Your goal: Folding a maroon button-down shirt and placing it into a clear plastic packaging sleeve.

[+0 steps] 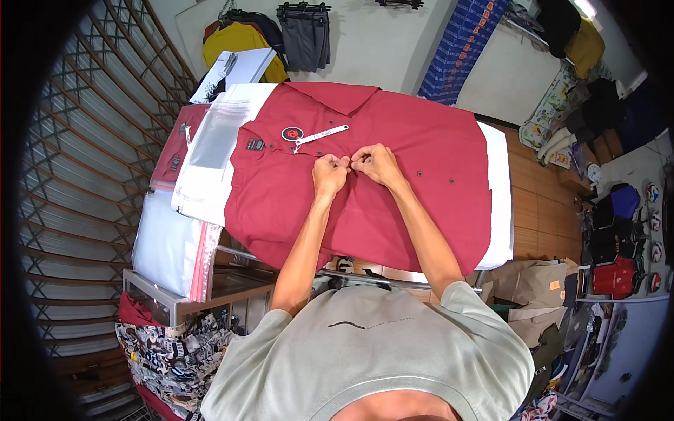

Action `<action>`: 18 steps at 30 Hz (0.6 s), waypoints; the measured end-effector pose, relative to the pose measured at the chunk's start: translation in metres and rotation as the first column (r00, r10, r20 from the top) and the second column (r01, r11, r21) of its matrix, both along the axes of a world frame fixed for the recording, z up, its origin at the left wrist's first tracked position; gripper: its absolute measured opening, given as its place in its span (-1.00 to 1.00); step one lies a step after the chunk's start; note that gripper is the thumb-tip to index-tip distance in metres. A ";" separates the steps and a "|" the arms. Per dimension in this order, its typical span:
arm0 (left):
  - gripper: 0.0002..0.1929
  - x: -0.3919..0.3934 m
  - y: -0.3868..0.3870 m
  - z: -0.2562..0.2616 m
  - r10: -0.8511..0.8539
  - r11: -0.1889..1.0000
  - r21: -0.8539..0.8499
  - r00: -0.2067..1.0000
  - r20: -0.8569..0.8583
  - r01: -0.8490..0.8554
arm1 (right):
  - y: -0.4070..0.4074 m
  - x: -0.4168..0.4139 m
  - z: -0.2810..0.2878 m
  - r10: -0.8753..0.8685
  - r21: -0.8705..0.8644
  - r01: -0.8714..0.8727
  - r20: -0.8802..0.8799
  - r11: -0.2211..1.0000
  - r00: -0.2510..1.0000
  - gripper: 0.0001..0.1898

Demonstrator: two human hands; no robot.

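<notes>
A dark red button-up shirt (416, 210) lies spread over a white-covered table (497, 189), its collar to the left. Near the middle of its front placket, my left hand (330, 172) and my right hand (375, 162) meet, fingertips pinching the cloth at the placket edge; any button there is hidden by the fingers. A round black hang tag (292, 134) and a white strip tag (324, 134) rest on the shirt just above my left hand. Small dark buttons (419, 173) show on the placket to the right of my hands.
Clear plastic bags (218, 137) lie at the table's left end, by a folded red shirt in packaging (176, 152). A stack of clear bags (168, 242) with red edges rests on a glass-sided cabinet (176, 305). Brown bags (532, 284) stand at the lower right.
</notes>
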State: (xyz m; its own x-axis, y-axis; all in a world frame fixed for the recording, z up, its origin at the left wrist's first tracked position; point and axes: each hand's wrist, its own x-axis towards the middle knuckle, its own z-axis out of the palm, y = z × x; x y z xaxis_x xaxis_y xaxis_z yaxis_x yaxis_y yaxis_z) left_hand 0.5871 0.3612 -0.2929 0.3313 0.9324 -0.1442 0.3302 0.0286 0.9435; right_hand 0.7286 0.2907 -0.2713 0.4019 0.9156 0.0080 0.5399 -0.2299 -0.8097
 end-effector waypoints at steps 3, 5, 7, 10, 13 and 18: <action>-0.76 0.004 0.001 -0.005 0.019 1.000 -0.017 1.000 0.024 -0.018 | 0.001 -0.001 -0.002 -0.011 0.005 0.011 -0.002 1.000 1.000 -0.84; -0.77 0.007 0.000 -0.005 0.008 1.000 -0.017 1.000 0.016 -0.008 | 0.000 0.003 -0.006 -0.022 0.013 0.023 -0.016 1.000 1.000 -0.83; -0.77 0.006 0.002 -0.009 0.009 1.000 -0.015 1.000 0.008 -0.009 | 0.002 0.002 -0.007 -0.020 0.017 0.021 -0.046 1.000 0.999 -0.81; -0.77 0.006 0.003 -0.012 0.008 1.000 0.016 1.000 0.017 -0.008 | 0.003 0.002 -0.004 0.000 0.003 0.000 -0.037 1.000 0.999 -0.80; -0.77 0.006 0.001 -0.012 0.011 0.999 0.037 1.000 -0.003 -0.011 | 0.003 -0.001 0.003 -0.013 -0.061 0.012 -0.020 0.998 1.000 -0.78; -0.79 0.006 0.005 -0.019 -0.056 0.998 0.030 0.996 0.070 0.054 | 0.010 0.000 -0.001 -0.017 -0.125 0.029 0.093 0.992 0.995 -0.75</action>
